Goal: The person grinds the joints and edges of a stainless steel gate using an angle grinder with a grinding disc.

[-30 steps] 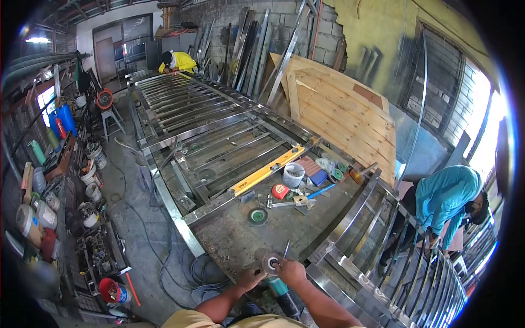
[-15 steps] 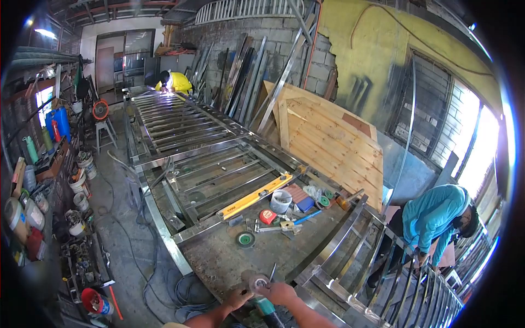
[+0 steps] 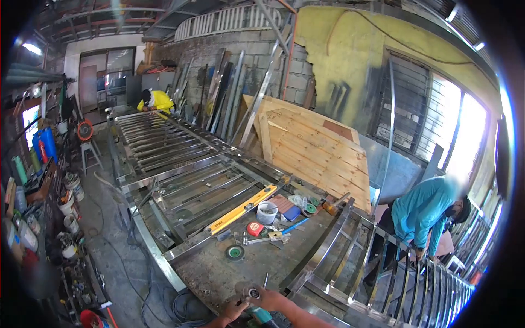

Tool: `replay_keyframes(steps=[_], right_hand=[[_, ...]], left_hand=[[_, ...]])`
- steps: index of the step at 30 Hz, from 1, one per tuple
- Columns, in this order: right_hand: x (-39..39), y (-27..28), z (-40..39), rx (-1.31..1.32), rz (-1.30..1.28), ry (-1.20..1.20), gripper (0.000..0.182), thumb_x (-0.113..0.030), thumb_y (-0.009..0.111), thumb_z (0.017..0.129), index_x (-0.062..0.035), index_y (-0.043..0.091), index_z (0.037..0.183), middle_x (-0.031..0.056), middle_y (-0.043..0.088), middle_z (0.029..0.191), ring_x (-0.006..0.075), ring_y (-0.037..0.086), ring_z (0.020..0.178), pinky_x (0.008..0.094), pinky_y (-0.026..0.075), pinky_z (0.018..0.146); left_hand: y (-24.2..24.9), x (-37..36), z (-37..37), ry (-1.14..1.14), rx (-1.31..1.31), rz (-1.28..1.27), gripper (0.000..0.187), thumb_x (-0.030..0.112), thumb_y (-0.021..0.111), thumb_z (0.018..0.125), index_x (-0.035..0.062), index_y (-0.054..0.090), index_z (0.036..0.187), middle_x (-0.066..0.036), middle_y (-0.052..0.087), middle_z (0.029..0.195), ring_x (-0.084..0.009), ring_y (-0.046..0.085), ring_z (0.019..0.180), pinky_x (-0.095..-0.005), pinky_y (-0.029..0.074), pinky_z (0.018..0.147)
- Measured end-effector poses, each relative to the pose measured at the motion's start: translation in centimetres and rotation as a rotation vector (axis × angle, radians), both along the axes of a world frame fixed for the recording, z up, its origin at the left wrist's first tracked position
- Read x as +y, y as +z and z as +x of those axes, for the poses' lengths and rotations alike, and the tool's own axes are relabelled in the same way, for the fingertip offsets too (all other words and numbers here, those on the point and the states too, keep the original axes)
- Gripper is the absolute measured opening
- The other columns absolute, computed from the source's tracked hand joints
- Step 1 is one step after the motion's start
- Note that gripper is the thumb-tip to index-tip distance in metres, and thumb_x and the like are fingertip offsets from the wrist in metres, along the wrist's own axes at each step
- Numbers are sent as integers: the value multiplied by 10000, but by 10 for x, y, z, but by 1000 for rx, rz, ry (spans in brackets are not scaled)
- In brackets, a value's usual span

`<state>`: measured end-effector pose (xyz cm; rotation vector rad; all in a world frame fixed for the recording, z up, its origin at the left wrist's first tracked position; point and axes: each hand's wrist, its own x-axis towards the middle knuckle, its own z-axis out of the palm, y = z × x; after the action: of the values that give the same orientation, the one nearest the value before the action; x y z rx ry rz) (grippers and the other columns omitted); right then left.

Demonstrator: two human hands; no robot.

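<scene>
In the head view, an angle grinder point(image 3: 262, 316) is at the near edge of the counter point(image 3: 208, 273), its teal body running down out of sight between the two forearms. Whether it rests on anything cannot be told. A round, dull grey disc point(image 3: 250, 291) sits on its head, face up, with a paler ring at the centre; it looks seated, though whether it is tightened does not show. The left grip point(image 3: 234, 310) is curled in at the disc's left side and appears to hold the grinder's head. The right grip point(image 3: 269, 299) is narrow, its fingers near the disc's centre; whether they pinch a nut or only rest there cannot be told. A thin metal rod point(image 3: 266, 280) stands up just beyond it.

Further up the counter lie a green-centred disc point(image 3: 235, 252), a hammer point(image 3: 258, 240), a red tape measure point(image 3: 255, 228), a white tub point(image 3: 267, 213) and a yellow spirit level point(image 3: 243, 209). Beyond is a shiny barred metal frame point(image 3: 188, 164), its bars in place. A person in teal point(image 3: 426, 210) bends over a curved grille at the right.
</scene>
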<state>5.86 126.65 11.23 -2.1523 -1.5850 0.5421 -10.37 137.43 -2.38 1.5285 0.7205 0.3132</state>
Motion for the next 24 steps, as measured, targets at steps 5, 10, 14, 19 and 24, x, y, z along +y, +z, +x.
replay_keyframes(steps=[5, 10, 14, 19, 24], right_hand=[[16, 29, 11, 87, -290, -126, 663, -649, 456, 950, -87, 546, 1292, 265, 706, 970, 429, 684, 954, 508, 539, 828], [20, 3, 9, -9, -251, -32, 611, -601, 463, 958, -128, 518, 1342, 256, 704, 1010, 425, 678, 979, 511, 534, 859], [23, 33, 13, -11, -350, -91, 529, -467, 497, 962, -187, 483, 1410, 224, 680, 1128, 424, 650, 1061, 497, 522, 904], [23, 1, 13, -141, -154, 143, 485, -330, 514, 951, -215, 486, 1422, 198, 631, 1195, 405, 603, 1160, 488, 507, 942], [36, -12, 26, -147, -126, 294, 485, -313, 511, 952, -207, 475, 1424, 195, 629, 1172, 412, 608, 1133, 502, 506, 934]], left_hand=[[-42, 3, 11, 32, -36, 128, 421, 435, 626, 937, 42, 685, 1076, -106, 710, 972, -254, 657, 921, -425, 495, 828], [-47, 4, 13, 21, -59, 169, 349, 358, 612, 966, 51, 670, 1124, -79, 703, 1056, -214, 640, 1027, -414, 498, 880], [-35, 8, 4, 2, 106, 178, 475, 515, 632, 903, 57, 710, 1002, -106, 714, 887, -251, 674, 862, -413, 507, 785], [-40, 5, 4, 31, 55, 190, 556, 602, 619, 877, 59, 724, 935, -126, 717, 792, -300, 696, 777, -428, 511, 731], [2, 0, -2, 1, 125, 148, 619, 649, 595, 870, 46, 716, 947, -137, 714, 810, -314, 694, 814, -442, 504, 749]])
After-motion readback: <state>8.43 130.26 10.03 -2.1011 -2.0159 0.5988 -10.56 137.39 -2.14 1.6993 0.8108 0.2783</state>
